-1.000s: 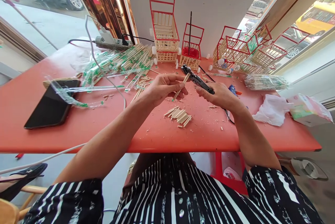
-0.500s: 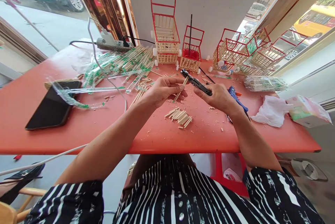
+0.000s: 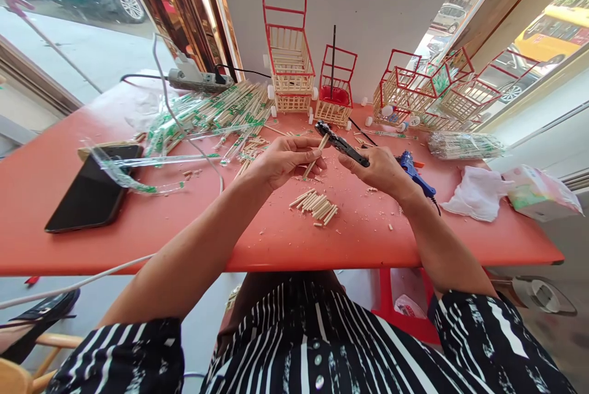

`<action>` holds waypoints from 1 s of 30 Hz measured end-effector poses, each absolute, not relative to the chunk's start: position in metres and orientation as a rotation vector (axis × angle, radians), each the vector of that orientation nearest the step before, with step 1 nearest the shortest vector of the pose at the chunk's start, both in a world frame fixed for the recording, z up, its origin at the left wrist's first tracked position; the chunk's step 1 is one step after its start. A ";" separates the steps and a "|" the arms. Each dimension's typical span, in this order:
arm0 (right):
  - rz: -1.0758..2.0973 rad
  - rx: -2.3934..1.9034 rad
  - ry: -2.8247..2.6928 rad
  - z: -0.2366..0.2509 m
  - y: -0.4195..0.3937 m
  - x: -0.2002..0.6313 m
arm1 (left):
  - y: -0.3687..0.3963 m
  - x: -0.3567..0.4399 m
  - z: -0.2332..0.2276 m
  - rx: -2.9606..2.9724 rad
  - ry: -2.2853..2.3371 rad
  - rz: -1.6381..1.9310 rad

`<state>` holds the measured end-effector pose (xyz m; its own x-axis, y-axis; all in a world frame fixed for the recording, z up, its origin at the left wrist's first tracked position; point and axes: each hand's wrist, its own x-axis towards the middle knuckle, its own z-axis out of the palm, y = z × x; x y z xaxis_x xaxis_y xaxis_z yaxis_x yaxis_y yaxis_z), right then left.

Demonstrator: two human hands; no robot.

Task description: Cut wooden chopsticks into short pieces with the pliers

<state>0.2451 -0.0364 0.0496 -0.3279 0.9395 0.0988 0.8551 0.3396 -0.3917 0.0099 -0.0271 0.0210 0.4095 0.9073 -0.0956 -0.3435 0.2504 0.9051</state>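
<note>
While our left hand (image 3: 280,161) pinches a thin wooden stick (image 3: 315,158) between thumb and fingertips, we hold it tilted above the red table (image 3: 138,228), its upper end at the head of the black cutters (image 3: 343,145). Our right hand (image 3: 380,170) is closed around the cutters' handles. Just below the hands we see a small pile of cut stick pieces (image 3: 315,204) on the table, and a blue glue gun (image 3: 416,174) lies just beside our right wrist
</note>
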 end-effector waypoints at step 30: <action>0.673 -1.486 -2.345 0.055 -0.033 0.250 | -0.020 0.011 0.011 0.934 0.557 0.954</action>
